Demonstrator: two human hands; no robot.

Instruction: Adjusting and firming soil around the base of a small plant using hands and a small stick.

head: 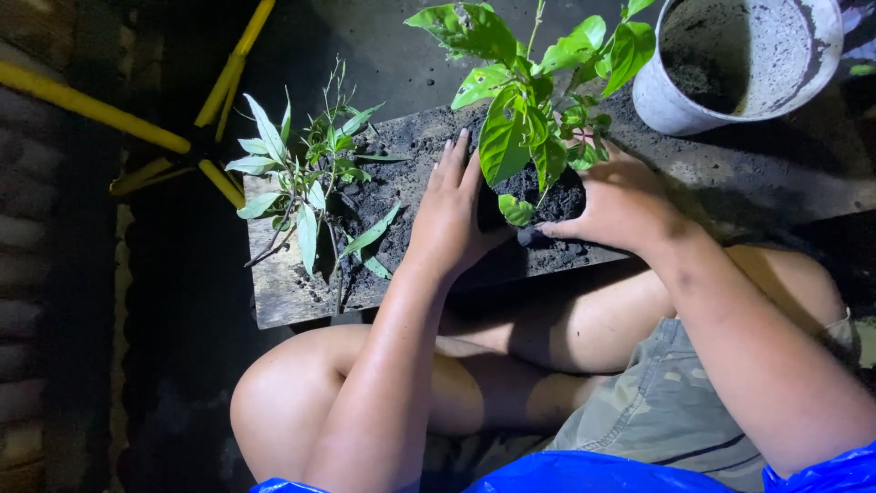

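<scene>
Across the person's lap, one weathered wooden board [274, 292] is lying flat, carrying a spread of dark soil [401, 173] and two plants. Beyond its right end, one grey bucket [657, 105] is standing upright with soil inside, and at the upper left one stand with yellow legs [196, 151] is showing against the dark ground. One broad-leaved plant [520, 100] is standing upright in a clump of soil [557, 196] on the right half of the board, between the two hands. One narrow-leaved plant [301, 178] is lying on the board's left end, well apart from both hands. One left hand [447, 215] is pressing flat against the clump's left side, fingers straight and together. One right hand [620, 205] is cupping the clump's right side, fingers curled around the soil, thumb touching its front edge.
</scene>
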